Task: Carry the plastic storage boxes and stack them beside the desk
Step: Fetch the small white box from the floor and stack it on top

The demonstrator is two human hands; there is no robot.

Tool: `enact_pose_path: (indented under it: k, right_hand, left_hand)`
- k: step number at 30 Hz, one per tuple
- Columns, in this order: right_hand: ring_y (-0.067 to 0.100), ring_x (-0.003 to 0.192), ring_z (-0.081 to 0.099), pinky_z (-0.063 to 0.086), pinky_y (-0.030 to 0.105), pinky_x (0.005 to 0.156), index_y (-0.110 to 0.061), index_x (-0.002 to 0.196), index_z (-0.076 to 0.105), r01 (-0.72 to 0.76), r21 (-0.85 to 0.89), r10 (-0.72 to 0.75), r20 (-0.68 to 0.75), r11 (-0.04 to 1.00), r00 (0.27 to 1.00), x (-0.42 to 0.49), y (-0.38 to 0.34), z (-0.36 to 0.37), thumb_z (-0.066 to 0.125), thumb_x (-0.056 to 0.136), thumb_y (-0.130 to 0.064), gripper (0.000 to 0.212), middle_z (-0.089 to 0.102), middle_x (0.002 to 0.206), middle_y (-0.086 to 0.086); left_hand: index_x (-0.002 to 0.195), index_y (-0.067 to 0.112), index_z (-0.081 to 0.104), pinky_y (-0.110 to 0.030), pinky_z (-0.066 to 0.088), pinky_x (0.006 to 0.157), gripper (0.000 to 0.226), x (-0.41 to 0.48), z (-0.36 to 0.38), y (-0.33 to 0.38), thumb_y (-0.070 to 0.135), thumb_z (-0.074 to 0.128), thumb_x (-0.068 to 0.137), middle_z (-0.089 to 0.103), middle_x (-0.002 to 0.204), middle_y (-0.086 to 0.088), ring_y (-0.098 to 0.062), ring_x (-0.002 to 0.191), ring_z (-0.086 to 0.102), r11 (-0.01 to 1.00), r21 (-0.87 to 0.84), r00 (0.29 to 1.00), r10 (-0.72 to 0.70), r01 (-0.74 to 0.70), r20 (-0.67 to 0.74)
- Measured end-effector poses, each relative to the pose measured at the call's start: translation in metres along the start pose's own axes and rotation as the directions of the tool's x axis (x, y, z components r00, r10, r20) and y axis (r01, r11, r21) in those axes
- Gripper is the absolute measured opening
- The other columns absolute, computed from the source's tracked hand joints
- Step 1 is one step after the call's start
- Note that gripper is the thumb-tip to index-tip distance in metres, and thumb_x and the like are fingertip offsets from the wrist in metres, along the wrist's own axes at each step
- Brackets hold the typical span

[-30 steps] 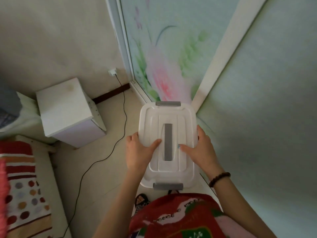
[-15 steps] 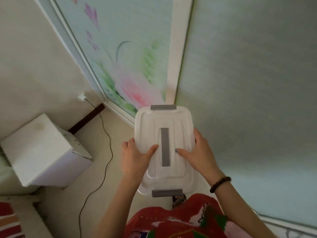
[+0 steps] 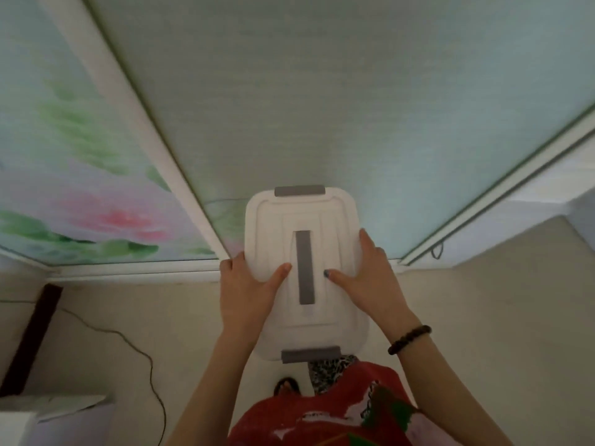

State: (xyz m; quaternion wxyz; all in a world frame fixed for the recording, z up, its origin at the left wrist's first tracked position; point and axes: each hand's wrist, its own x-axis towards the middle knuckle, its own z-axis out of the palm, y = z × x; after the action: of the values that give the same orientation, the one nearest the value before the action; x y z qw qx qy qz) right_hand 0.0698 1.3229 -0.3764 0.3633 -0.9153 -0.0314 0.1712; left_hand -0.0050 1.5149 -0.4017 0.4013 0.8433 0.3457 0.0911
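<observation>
While carried at waist height, clear of the floor, the plastic storage box (image 3: 304, 272) serves as the reference point for every entry below.

Item 1, plastic storage box: white, lidded, rounded corners, long axis pointing away from the person. Grey handle strip (image 3: 305, 267) runs down the lid's centre; grey latches sit at the far end (image 3: 299, 190) and the near end (image 3: 310, 354). Both appear closed, which likely keeps the lid on during carrying.

Item 2, left hand (image 3: 248, 292): on the box's left edge, thumb laid over the lid just beside the handle strip, fingers wrapped down the side out of sight. Closed firmly on the box.

Item 3, right hand (image 3: 370, 281): mirrored on the box's right edge, thumb on the lid, fingers curled over the rim. Likewise clamped on the box. Opposed side holds probably keep the load level and balanced. A dark bead bracelet (image 3: 409, 339) sits on the wrist, near the box's near right corner.

Item 4, sliding panels: plain pale green panel (image 3: 322, 91) beyond the box's far end; floral panel (image 3: 80, 188) to the box's far left.

Item 5, black cable (image 3: 141, 355): trailing on the floor, well apart from the box to its left; a possible trip hazard.

Item 6, white cabinet (image 3: 19, 420): partly visible, well to the box's near left.

Item 7, desk: not in view; stacking not yet done.
</observation>
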Motion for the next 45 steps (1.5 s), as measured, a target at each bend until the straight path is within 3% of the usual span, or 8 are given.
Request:
enact_pose_path:
  k: [3, 7, 10, 19, 30, 34, 45]
  right_hand:
    - [0.026, 0.141, 0.035, 0.034, 0.038, 0.110, -0.024, 0.159, 0.005, -0.100, 0.042, 0.104, -0.088, 0.994, 0.991, -0.031, 0.033, -0.025, 0.076, 0.081, -0.048, 0.108, 0.034, 0.153, 0.009]
    - [0.027, 0.134, 0.041, 0.039, 0.037, 0.104, -0.026, 0.158, 0.011, -0.188, 0.107, 0.206, -0.205, 0.976, 0.957, -0.065, 0.077, -0.058, 0.077, 0.079, -0.049, 0.105, 0.042, 0.145, 0.009]
    - [0.025, 0.129, 0.045, 0.041, 0.034, 0.098, -0.028, 0.155, 0.018, -0.245, 0.170, 0.286, -0.286, 0.954, 0.915, -0.090, 0.115, -0.085, 0.078, 0.076, -0.050, 0.102, 0.047, 0.137, 0.006]
    - [0.026, 0.128, 0.048, 0.044, 0.041, 0.102, -0.030, 0.157, 0.011, -0.398, 0.311, 0.499, -0.397, 0.863, 0.771, -0.155, 0.234, -0.173, 0.076, 0.076, -0.053, 0.106, 0.044, 0.139, 0.004]
    - [0.023, 0.128, 0.046, 0.043, 0.034, 0.098, -0.030, 0.156, 0.014, -0.422, 0.433, 0.602, -0.508, 0.797, 0.616, -0.229, 0.392, -0.299, 0.076, 0.078, -0.049, 0.101, 0.044, 0.140, 0.002]
    - [0.025, 0.128, 0.047, 0.045, 0.038, 0.099, -0.028, 0.157, 0.013, -0.448, 0.473, 0.651, -0.518, 0.759, 0.555, -0.251, 0.436, -0.333, 0.076, 0.079, -0.048, 0.102, 0.042, 0.142, 0.003]
    - [0.023, 0.131, 0.048, 0.048, 0.040, 0.100, -0.030, 0.156, 0.014, -0.441, 0.670, 0.802, -0.514, 0.597, 0.305, -0.293, 0.531, -0.406, 0.078, 0.077, -0.047, 0.103, 0.042, 0.146, 0.002]
  left_hand:
    - [0.124, 0.014, 0.052, -0.032, 0.042, 0.087, 0.081, -0.021, 0.026, 0.020, 0.066, 0.072, 0.066, 0.042, 0.111, 0.002, -0.023, 0.108, 0.052, 0.995, -0.018, 0.990, 0.100, -0.099, 0.100]
    - [0.120, 0.016, 0.053, -0.030, 0.039, 0.081, 0.077, -0.048, 0.064, 0.051, 0.066, 0.072, 0.064, 0.039, 0.106, 0.005, -0.016, 0.095, 0.047, 0.977, -0.044, 0.949, 0.214, -0.209, 0.231]
    - [0.117, 0.018, 0.052, -0.031, 0.040, 0.081, 0.073, -0.074, 0.095, 0.080, 0.064, 0.074, 0.065, 0.039, 0.106, 0.005, -0.017, 0.094, 0.049, 0.955, -0.044, 0.904, 0.293, -0.294, 0.310]
    - [0.107, 0.020, 0.052, -0.031, 0.040, 0.076, 0.069, -0.174, 0.201, 0.164, 0.069, 0.070, 0.061, 0.039, 0.104, 0.005, -0.017, 0.085, 0.047, 0.886, -0.043, 0.774, 0.425, -0.461, 0.470]
    - [0.111, 0.019, 0.053, -0.036, 0.047, 0.077, 0.071, -0.325, 0.350, 0.269, 0.069, 0.071, 0.064, 0.041, 0.105, 0.003, -0.022, 0.092, 0.056, 0.801, -0.129, 0.595, 0.531, -0.584, 0.603]
    - [0.113, 0.016, 0.055, -0.038, 0.051, 0.078, 0.072, -0.368, 0.388, 0.302, 0.068, 0.071, 0.066, 0.044, 0.108, -0.001, -0.022, 0.091, 0.056, 0.753, -0.127, 0.525, 0.559, -0.646, 0.642]
    - [0.114, 0.018, 0.053, -0.032, 0.049, 0.072, 0.071, -0.465, 0.501, 0.389, 0.068, 0.071, 0.066, 0.045, 0.107, 0.001, -0.017, 0.089, 0.054, 0.588, -0.229, 0.252, 0.621, -0.776, 0.742]
